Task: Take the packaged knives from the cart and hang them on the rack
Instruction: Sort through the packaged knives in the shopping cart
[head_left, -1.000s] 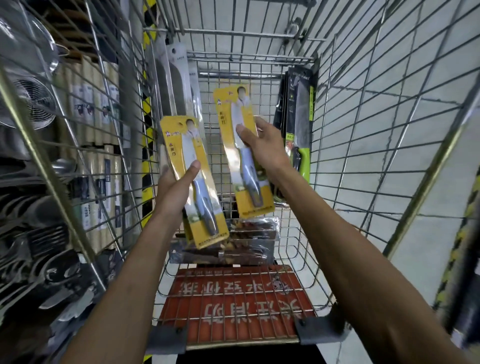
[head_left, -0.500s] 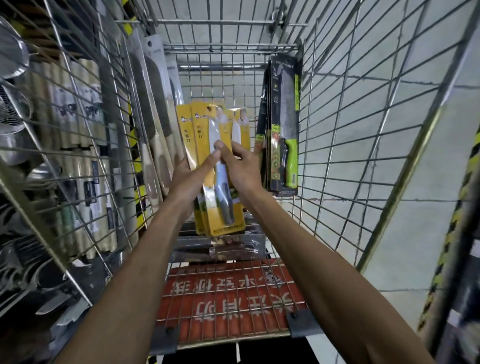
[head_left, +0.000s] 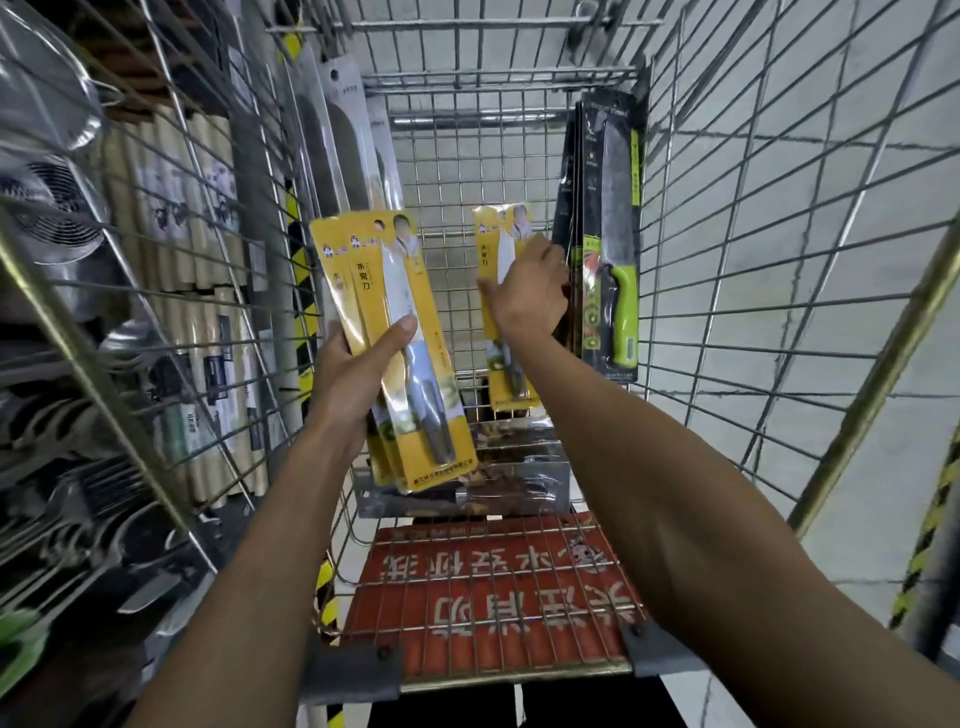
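Observation:
My left hand (head_left: 348, 384) grips a stack of yellow packaged knives (head_left: 395, 322), held upright over the left half of the wire cart (head_left: 467, 171). My right hand (head_left: 524, 301) reaches deeper into the cart. Its fingers and thumb close around the edge of another yellow packaged knife (head_left: 493, 244), which stands against the cart's far wall. The lower part of that pack is hidden behind my wrist. The rack is not clearly in view.
Black packs with green-handled knives (head_left: 608, 234) lean in the cart's right corner, and tall grey knife packs (head_left: 337, 145) stand on its left. More packages (head_left: 493, 478) lie on the cart bottom behind a red seat flap (head_left: 493, 597). Store shelving with rolls (head_left: 171, 234) and utensils (head_left: 78, 519) stands left.
Both hands first held one yellow pack each, then brought them together. Now the left hand keeps the stack and the right hand has moved right onto another yellow pack.

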